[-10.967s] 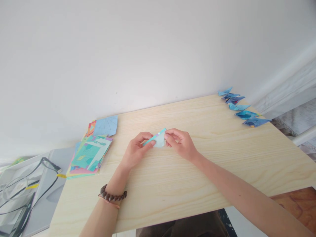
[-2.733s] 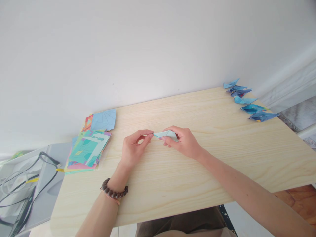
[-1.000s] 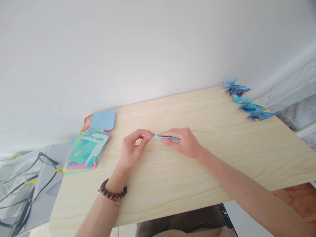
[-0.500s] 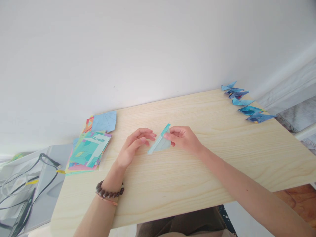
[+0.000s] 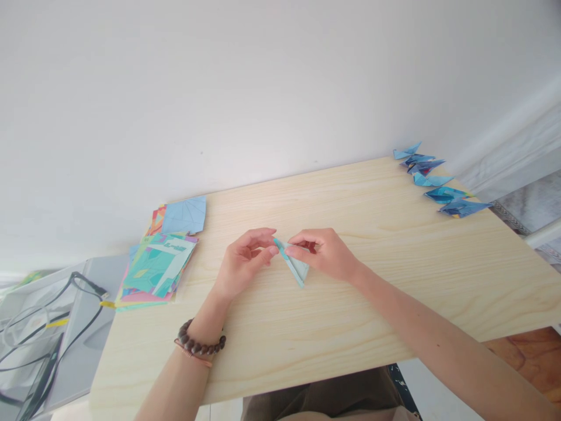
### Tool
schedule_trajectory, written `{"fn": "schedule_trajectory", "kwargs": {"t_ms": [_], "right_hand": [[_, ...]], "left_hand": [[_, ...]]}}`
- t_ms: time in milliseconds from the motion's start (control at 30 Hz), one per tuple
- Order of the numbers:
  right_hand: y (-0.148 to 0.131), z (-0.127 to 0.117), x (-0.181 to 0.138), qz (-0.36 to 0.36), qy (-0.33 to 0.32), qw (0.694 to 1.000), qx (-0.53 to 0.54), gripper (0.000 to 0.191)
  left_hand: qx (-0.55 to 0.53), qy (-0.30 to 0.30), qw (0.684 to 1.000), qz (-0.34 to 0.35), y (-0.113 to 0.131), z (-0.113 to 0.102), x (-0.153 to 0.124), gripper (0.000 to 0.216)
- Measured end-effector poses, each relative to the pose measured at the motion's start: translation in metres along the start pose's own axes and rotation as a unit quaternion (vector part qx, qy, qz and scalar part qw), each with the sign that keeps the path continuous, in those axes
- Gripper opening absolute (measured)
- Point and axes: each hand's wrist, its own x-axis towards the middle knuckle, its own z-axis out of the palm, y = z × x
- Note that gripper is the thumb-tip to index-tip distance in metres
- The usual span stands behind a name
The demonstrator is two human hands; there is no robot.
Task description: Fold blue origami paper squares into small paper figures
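Observation:
A small pale blue folded paper (image 5: 298, 268) with a teal strip along one edge is held between my hands, over the middle of the table. My right hand (image 5: 326, 251) pinches its upper right side between thumb and fingers. Closed at the paper's upper left tip, my left hand (image 5: 248, 257) has its thumb and forefinger on that corner. The paper's pointed lower end angles down toward me. Part of its right side is hidden behind the right fingers.
The wooden table (image 5: 263, 339) carries a stack of patterned paper sheets (image 5: 160, 266) at left, topped at the back by a creased blue sheet (image 5: 186, 214). Several blue folded paper birds (image 5: 438, 181) line the far right edge. Cables (image 5: 65, 316) lie in a grey container beyond the left edge.
The folded paper has turned, so its long edge now slants the other way. My left hand has moved right and taken its upper tip; my right hand still pinches it.

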Motion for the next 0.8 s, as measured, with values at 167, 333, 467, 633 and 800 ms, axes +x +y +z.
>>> {"fn": "schedule_trajectory", "kwargs": {"t_ms": [167,333,467,633,800], "right_hand": [[-0.0012,0.0013,-0.0003,-0.07,0.045,0.995,-0.062,0.017],[0.0003,0.0028,0.0001,-0.141,0.082,0.983,-0.084,0.01],[0.001,0.0042,-0.0001,-0.167,0.098,0.977,-0.089,0.01],[0.0025,0.0053,-0.0006,-0.172,0.095,0.977,-0.085,0.011],[0.0031,0.0045,-0.0007,-0.179,0.098,0.975,-0.086,0.012]], "left_hand": [[0.016,0.03,0.999,0.036,-0.0017,0.0023,-0.0007,0.013],[0.008,0.081,0.994,0.075,0.0016,0.0037,-0.001,0.017],[0.049,0.099,0.99,0.092,0.0033,0.0053,-0.0028,0.013],[0.099,0.123,0.981,0.11,0.0051,0.008,-0.0041,0.007],[0.113,0.144,0.977,0.109,0.0053,0.0087,-0.0039,0.011]]}}
